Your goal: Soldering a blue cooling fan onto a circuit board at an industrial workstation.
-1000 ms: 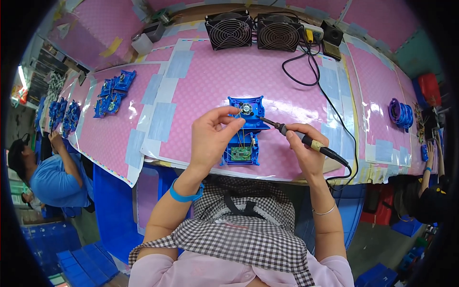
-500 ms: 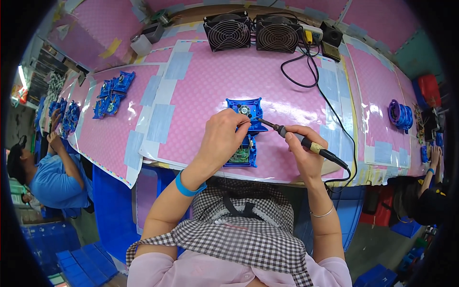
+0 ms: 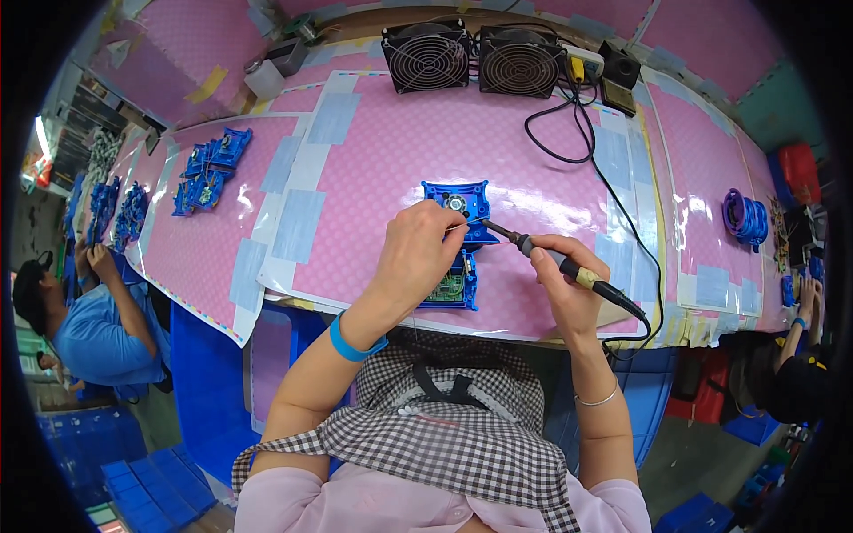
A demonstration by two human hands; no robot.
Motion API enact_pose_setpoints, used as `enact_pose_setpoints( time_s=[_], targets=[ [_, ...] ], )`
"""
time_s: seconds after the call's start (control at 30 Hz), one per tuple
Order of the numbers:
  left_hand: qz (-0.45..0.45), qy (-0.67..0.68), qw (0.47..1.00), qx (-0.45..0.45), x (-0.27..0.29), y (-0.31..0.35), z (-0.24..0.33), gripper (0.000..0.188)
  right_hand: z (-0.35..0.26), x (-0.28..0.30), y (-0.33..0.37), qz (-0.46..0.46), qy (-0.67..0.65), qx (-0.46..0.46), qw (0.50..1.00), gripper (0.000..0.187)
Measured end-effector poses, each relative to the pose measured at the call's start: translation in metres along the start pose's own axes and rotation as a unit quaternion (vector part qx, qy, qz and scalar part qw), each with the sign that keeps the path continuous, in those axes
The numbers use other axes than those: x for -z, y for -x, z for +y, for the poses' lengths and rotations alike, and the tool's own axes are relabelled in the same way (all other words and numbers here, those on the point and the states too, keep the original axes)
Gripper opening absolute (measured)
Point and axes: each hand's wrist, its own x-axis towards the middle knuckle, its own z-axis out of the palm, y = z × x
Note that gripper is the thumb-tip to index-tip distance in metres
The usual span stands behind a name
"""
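Note:
Two joined blue plastic housing halves lie on the bench before me. The upper half holds a small round speaker; the lower half holds a green circuit board, partly covered by my left hand. My left hand is closed in a pinch on a thin wire over the housing. Gripped like a pen in my right hand is a soldering iron. Its tip meets the wire's end area at the upper half's right side; exact contact is too small to tell.
Two black fans stand at the back, beside a soldering iron stand. The iron's black cord runs along the right. More blue housings lie left, and a blue stack right. Co-workers sit at both sides.
My hands and the iron hold almost the same place over the housing. The view has shifted slightly. At the left, the co-worker's hands have moved down from the blue parts.

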Motion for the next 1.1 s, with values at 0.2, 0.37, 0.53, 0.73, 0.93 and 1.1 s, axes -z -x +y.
enact_pose_setpoints(
  time_s=[0.2,0.37,0.53,0.73,0.93,1.1],
  targets=[
    [0.007,0.0,1.0,-0.007,-0.001,0.001,0.001,0.01,-0.004,0.002,0.003,-0.004,-0.014,-0.014,1.0,0.014],
    [0.012,-0.005,1.0,-0.015,-0.003,0.001,-0.002,0.01,-0.001,0.006,0.003,0.019,-0.018,-0.015,1.0,0.016],
    [0.006,-0.024,1.0,-0.016,-0.002,0.0,-0.001,0.011,-0.002,0.009,0.004,0.029,-0.023,-0.023,0.999,0.017],
    [0.005,-0.018,1.0,-0.017,-0.003,0.0,0.0,0.009,-0.001,0.011,0.005,0.042,-0.035,-0.036,0.998,0.017],
    [0.002,-0.034,0.999,-0.014,-0.003,0.0,-0.001,0.012,-0.006,0.013,0.008,0.053,-0.048,-0.05,0.996,0.02],
    [-0.007,-0.031,0.999,-0.001,-0.001,-0.001,0.002,0.012,-0.01,0.015,0.009,0.07,-0.05,-0.057,0.995,0.021]
  ],
)
